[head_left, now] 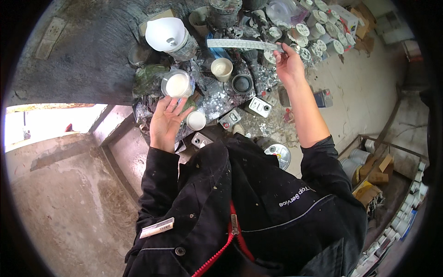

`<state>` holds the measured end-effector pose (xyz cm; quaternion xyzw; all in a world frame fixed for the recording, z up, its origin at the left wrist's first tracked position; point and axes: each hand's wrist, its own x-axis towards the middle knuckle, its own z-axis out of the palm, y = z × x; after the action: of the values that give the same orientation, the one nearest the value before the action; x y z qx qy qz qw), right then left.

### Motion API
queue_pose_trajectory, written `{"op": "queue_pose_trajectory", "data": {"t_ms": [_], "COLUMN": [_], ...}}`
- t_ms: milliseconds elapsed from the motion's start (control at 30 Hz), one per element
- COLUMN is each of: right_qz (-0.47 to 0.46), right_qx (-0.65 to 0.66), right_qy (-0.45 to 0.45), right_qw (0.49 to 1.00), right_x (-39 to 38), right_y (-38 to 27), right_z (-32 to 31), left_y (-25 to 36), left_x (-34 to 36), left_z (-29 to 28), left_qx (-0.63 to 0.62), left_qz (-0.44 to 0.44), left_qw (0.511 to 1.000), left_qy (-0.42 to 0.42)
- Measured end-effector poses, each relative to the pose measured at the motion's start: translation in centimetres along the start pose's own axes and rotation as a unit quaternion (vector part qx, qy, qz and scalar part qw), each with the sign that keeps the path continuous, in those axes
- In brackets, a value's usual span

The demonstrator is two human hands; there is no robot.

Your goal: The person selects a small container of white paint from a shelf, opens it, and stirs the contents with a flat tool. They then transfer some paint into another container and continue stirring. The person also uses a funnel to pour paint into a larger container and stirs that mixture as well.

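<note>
A long pale measuring stick with fine markings (pixel 237 44) lies level above the cluttered bench. Its right end is pinched in my right hand (pixel 290 67). My left hand (pixel 167 121) has its fingers stretched out and apart, at the near side of a clear cup of white liquid (pixel 177 85). The fingertips overlap the cup's near rim, and I cannot tell whether they touch it. Right of my left hand stands a small round container with a white top (pixel 196 120). Between my hands are a cream-coloured cup (pixel 222 68) and a dark round tub (pixel 242 84).
A white funnel-like bowl (pixel 161 32) sits on a bucket at the back left. Several paint-spattered jars (pixel 318 31) crowd the back right. Rectangular tins (pixel 260 107) and a round can (pixel 282 158) stand nearer me. Shelving with boxes (pixel 380 171) is at the right.
</note>
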<state>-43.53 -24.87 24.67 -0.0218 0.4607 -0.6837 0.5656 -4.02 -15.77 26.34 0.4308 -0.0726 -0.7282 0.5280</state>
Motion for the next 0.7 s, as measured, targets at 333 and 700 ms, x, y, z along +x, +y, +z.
{"op": "queue_pose_trajectory", "data": {"t_ms": [333,700], "right_qz": [0.007,-0.166], "right_qx": [-0.057,-0.441], "right_qy": [-0.063,-0.335], "right_qw": [0.996,0.816], "right_x": [-1.6,-6.0], "right_y": [-0.1,0.3], "right_z": [3.3,11.7], "left_y": [-2.0,-4.9], "left_x": [0.9,2.4], "left_z": [-0.5,-2.1], "left_qx": [-0.013,0.046], "left_qz": [-0.016,-0.046], "left_qw": [1.000,0.994], "left_qy": [-0.016,-0.089]}}
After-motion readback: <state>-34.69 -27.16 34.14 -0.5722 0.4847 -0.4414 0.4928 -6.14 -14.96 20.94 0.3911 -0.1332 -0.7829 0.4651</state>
